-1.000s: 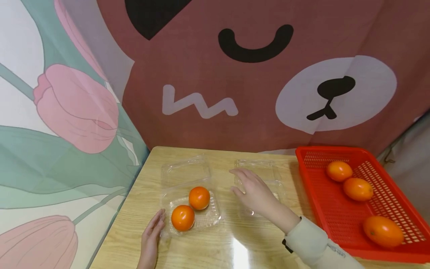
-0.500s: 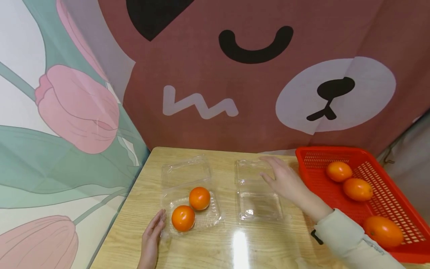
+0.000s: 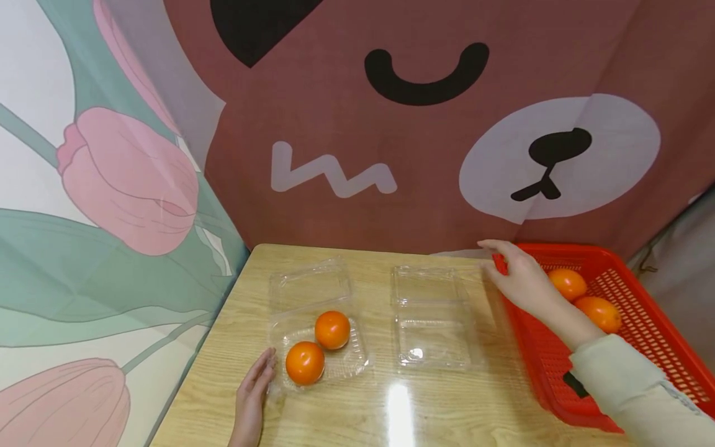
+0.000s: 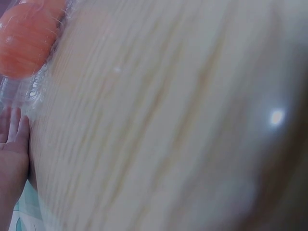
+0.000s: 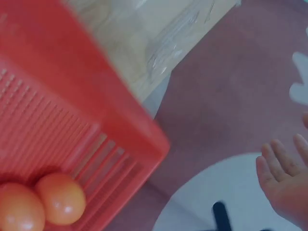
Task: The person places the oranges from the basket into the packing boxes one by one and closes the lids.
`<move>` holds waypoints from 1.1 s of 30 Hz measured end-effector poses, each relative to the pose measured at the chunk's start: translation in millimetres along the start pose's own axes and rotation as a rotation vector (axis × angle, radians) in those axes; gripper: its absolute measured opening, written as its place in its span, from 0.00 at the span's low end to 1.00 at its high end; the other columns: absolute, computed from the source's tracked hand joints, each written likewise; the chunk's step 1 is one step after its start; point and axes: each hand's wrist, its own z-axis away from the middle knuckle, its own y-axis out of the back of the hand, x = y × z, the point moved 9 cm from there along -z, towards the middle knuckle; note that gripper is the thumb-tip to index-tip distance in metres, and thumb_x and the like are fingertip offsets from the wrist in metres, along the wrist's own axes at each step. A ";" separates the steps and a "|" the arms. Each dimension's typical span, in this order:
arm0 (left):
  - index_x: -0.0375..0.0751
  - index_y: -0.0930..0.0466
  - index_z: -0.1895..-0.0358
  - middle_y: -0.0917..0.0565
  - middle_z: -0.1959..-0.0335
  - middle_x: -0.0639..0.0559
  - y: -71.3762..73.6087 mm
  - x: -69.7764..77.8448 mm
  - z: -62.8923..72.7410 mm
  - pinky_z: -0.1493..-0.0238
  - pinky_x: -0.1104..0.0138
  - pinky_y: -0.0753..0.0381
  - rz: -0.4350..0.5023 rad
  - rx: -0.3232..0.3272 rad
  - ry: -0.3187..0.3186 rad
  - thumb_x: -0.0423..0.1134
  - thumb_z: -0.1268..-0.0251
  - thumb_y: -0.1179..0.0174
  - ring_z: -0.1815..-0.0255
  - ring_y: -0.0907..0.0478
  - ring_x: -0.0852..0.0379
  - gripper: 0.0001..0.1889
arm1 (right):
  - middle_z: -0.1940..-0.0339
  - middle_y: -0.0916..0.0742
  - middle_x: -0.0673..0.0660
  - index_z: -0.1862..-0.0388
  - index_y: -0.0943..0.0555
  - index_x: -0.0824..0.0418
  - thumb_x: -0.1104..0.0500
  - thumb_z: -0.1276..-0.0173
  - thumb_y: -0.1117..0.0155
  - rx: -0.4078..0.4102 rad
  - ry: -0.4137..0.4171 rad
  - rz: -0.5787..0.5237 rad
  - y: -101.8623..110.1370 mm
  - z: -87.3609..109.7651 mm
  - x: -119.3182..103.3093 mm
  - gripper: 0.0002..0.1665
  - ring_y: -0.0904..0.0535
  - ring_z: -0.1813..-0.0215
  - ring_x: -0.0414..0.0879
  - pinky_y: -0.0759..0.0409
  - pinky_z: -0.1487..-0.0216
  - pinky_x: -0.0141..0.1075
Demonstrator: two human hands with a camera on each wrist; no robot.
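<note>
My right hand [image 3: 525, 282] is up in the air over the far left corner of the red basket [image 3: 550, 366]. Its fingers are stretched out, with my thumb apart from them. Under and beside my wrist I can see two orange fruits in the basket: one round fruit [image 3: 570, 284] at the back and a nearer fruit [image 3: 603, 313] next to it. My left hand [image 3: 254, 397] has straight fingers too, and its tips are at the side of the left clear box [image 3: 352, 366]. I can't tell if they press on it. That box has its lid up, and a front fruit [image 3: 305, 363] and a back fruit [image 3: 332, 329] sit in it. The right clear box [image 3: 432, 341] lies between that box and the basket, with its lid up too. All this is on a wood table [image 3: 447, 410]. Behind it hangs a brown cloth [image 3: 335, 93] with a bear on it.
</note>
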 end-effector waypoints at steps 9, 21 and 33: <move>0.30 0.41 0.26 0.25 0.37 0.69 0.2 -1.2 -0.2 0.41 0.82 0.32 -0.002 0.001 0.010 0.42 0.21 0.49 0.41 0.28 0.76 0.29 | 0.40 0.23 0.72 0.32 0.29 0.67 0.55 0.24 0.42 0.090 -0.038 0.032 35.0 1.9 46.3 0.27 0.28 0.43 0.69 0.30 0.45 0.68; 0.31 0.42 0.25 0.26 0.36 0.68 -0.2 -1.0 0.0 0.40 0.83 0.33 -0.021 0.001 0.016 0.43 0.22 0.49 0.41 0.29 0.77 0.30 | 0.41 0.24 0.76 0.33 0.32 0.70 0.48 0.21 0.48 0.092 -0.183 0.025 51.7 15.1 120.7 0.30 0.26 0.47 0.73 0.28 0.48 0.68; 0.30 0.42 0.25 0.25 0.37 0.69 0.3 -0.9 -0.2 0.40 0.83 0.33 -0.012 0.002 0.018 0.44 0.22 0.49 0.40 0.29 0.76 0.30 | 0.40 0.26 0.77 0.36 0.31 0.74 0.47 0.21 0.50 0.072 -0.270 0.059 57.7 31.9 162.4 0.32 0.30 0.45 0.74 0.31 0.50 0.67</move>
